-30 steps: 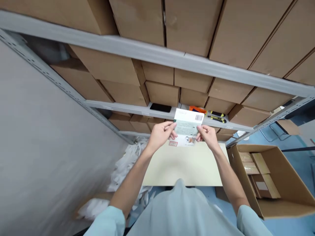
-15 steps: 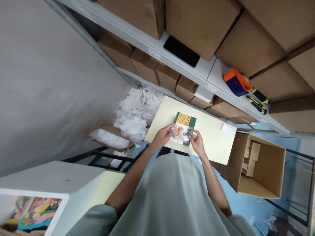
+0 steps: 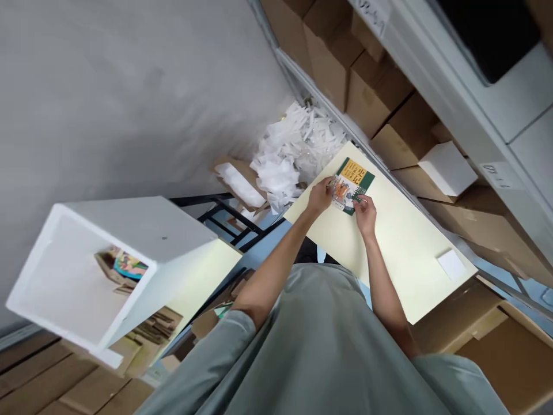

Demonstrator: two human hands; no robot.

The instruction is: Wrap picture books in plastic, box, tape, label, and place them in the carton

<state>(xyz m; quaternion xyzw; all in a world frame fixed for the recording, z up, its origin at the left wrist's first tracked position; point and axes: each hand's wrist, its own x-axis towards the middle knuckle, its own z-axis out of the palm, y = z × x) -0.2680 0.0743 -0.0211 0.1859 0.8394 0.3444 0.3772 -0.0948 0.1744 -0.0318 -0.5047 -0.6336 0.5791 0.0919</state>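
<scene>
A book [image 3: 353, 183] with a green, yellow and white illustrated cover is at the far end of a pale yellow tabletop [image 3: 384, 253]. My left hand [image 3: 321, 195] grips its left edge, fingers closed at the cover's side. On the opposite side, my right hand [image 3: 365, 214] pinches the lower right edge between thumb and fingers. The cover faces up toward me. Whether the book rests on the table or is slightly raised, I cannot tell. Farther right on the same tabletop lies a small white card or pad [image 3: 451, 264].
Shelving with cardboard boxes [image 3: 380, 86] runs along the right. A heap of white plastic scraps [image 3: 302, 144] lies beyond the table. At left stands a white open-fronted box [image 3: 125, 248] with colourful items inside. An open carton [image 3: 510, 351] sits at lower right.
My view has turned, so the table and shelf appear swung round and the white box at left shows more fully. Both hands stay on the book's edges.
</scene>
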